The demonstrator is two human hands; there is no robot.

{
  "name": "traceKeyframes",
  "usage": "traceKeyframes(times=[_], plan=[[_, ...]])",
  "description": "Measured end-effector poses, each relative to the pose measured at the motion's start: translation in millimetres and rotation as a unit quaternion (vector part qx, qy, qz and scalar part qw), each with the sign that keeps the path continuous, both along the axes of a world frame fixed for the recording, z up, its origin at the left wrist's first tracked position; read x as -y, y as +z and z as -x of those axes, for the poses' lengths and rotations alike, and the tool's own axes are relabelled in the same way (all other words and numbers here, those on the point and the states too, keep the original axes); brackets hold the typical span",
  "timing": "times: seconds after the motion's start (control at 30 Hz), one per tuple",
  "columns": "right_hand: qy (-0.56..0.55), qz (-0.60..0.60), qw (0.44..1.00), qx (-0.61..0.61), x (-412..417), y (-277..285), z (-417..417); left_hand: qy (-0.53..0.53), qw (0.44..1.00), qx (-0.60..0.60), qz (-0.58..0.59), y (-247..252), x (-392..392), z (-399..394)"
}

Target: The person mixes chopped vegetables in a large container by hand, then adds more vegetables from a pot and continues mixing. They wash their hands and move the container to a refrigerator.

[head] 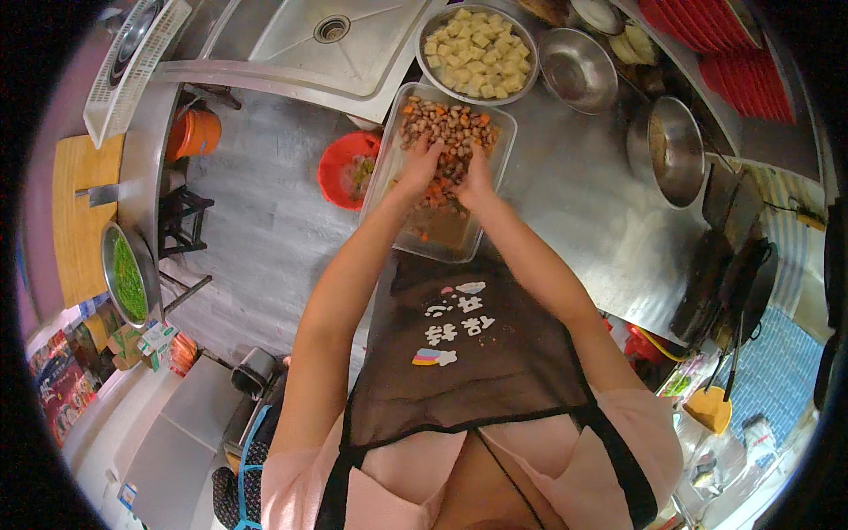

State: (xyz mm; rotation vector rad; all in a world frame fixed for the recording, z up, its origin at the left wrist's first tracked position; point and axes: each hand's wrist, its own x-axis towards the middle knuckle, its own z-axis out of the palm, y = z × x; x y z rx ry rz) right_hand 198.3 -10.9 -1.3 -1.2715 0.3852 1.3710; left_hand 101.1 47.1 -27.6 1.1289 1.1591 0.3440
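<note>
A clear plastic tub (507, 142) sits at the edge of the steel counter, just beyond my apron. Inside it is a mix of brown-speckled beans (440, 119), which could be peanuts, and orange diced carrot (484, 119). My left hand (424, 165) reaches into the mix from the left, thumb towards the middle. Opposite it, my right hand (478, 175) dips in from the right, so that a heap lies between my palms. The fingertips of both hands are partly buried. Cloudy brownish liquid (444, 225) shows at the tub's near end.
Behind the tub stands a steel bowl of pale yellow cubes (477, 53), beside a steel sink (318, 56). Steel bowls (578, 69) rest farther right on the counter (570, 218). A red basin (341, 169) is low at left. Chopped greens (127, 278) fill another bowl near a cleaver (103, 195).
</note>
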Motion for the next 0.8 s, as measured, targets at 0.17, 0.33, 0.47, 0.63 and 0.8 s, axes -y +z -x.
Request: traceKeyframes(times=[0.17, 0.33, 0.47, 0.63, 0.8], plan=[[0.019, -0.158, 0.987, -0.035, 12.0, 19.6, -20.0, 0.013, 0.92, 0.192, 0.342, 24.8, 7.1, 2.9], [0.043, -0.184, 0.979, -0.083, 11.9, 75.1, -29.7, 0.019, 0.935, 0.184, 0.303, 47.3, -3.2, 31.0], [0.045, -0.129, 0.99, -0.014, 18.0, 69.3, -49.0, 0.042, 0.959, 0.109, 0.257, 73.6, -11.2, 52.8], [0.104, -0.099, 0.989, 0.038, 28.0, 51.7, -48.3, 0.079, 0.947, 0.116, 0.288, 71.0, -10.6, 71.0], [0.172, -0.068, 0.972, 0.146, 26.1, 55.3, -40.3, 0.073, 0.972, 0.083, 0.208, 66.0, 5.7, 80.0]])
